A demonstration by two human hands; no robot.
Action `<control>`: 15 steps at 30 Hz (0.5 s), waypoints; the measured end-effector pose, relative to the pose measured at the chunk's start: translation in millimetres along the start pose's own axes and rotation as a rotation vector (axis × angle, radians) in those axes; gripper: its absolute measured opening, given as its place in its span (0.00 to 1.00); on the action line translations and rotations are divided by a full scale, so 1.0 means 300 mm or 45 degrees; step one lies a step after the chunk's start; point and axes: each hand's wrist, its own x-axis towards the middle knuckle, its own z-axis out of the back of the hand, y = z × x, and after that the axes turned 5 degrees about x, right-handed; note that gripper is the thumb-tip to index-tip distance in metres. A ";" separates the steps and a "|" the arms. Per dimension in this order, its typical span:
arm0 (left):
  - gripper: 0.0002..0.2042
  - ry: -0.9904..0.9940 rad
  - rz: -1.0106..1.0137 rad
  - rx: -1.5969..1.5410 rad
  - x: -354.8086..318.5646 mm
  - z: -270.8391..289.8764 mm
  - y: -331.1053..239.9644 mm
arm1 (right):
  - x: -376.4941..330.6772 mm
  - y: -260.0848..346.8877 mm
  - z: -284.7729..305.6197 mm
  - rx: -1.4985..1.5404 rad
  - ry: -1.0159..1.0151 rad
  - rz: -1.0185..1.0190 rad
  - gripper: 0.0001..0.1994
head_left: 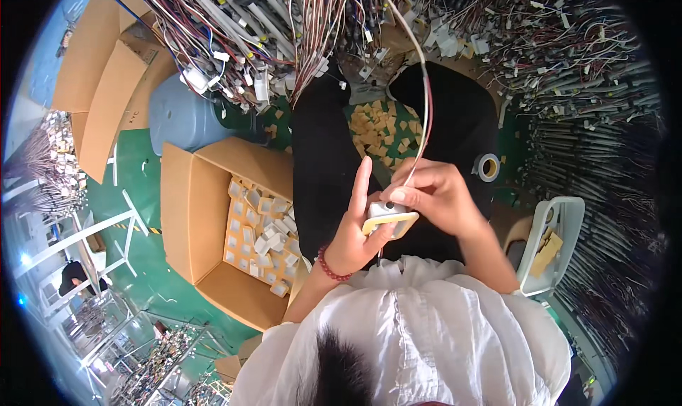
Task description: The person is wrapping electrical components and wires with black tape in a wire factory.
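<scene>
My left hand [344,241], a red bead bracelet at its wrist, holds a small white plastic housing [382,209] with a yellowish rim in front of my chest. The thumb presses on the rim while one finger points up. My right hand [446,196] is closed, its thumb and fingers pinching a thin cable [428,86] right at the housing. Upward from there, the cable's white and dark red wires run to the hanging bundle. The fingers partly hide where cable and housing meet.
Wire bundles [568,58] hang ahead and at right. An open cardboard box [181,214] at left holds white housings [270,239]. Tan pieces [383,129] lie on the green floor between my legs. A tape roll [488,167] and a white tray [572,228] are at right.
</scene>
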 end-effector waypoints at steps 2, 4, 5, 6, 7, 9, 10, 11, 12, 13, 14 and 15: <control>0.42 0.060 -0.013 0.056 0.007 0.016 0.001 | 0.031 0.008 0.048 0.052 0.242 -0.028 0.07; 0.43 0.090 -0.015 0.115 0.020 0.028 -0.015 | 0.034 0.022 0.055 0.016 0.286 -0.093 0.09; 0.43 0.090 -0.017 0.114 0.025 0.038 -0.017 | 0.033 0.026 0.053 0.013 0.286 -0.092 0.09; 0.43 0.112 -0.009 0.175 0.028 0.048 -0.019 | 0.034 0.031 0.048 -0.065 0.242 -0.023 0.08; 0.43 0.130 -0.001 0.235 0.029 0.050 -0.021 | 0.032 0.040 0.042 -0.144 0.200 0.046 0.08; 0.43 0.106 -0.011 0.182 0.031 0.042 -0.017 | 0.021 0.066 0.017 -0.300 0.066 0.230 0.08; 0.42 0.078 -0.020 0.134 0.030 0.038 -0.014 | 0.017 0.071 0.006 -0.353 0.023 0.312 0.07; 0.42 0.051 -0.028 0.086 0.031 0.032 -0.012 | 0.009 0.072 -0.004 -0.440 -0.017 0.381 0.07; 0.41 0.030 -0.029 -0.013 0.035 0.019 -0.011 | 0.007 0.074 -0.006 -0.440 -0.010 0.383 0.07; 0.41 0.027 -0.029 -0.015 0.035 0.016 -0.009 | 0.002 0.076 -0.009 -0.503 -0.034 0.432 0.07; 0.41 0.022 -0.015 0.005 0.035 0.015 -0.007 | 0.000 0.080 -0.012 -0.566 -0.059 0.482 0.07; 0.41 0.018 -0.002 0.025 0.034 0.012 -0.005 | 0.005 0.085 -0.004 -0.505 -0.017 0.389 0.08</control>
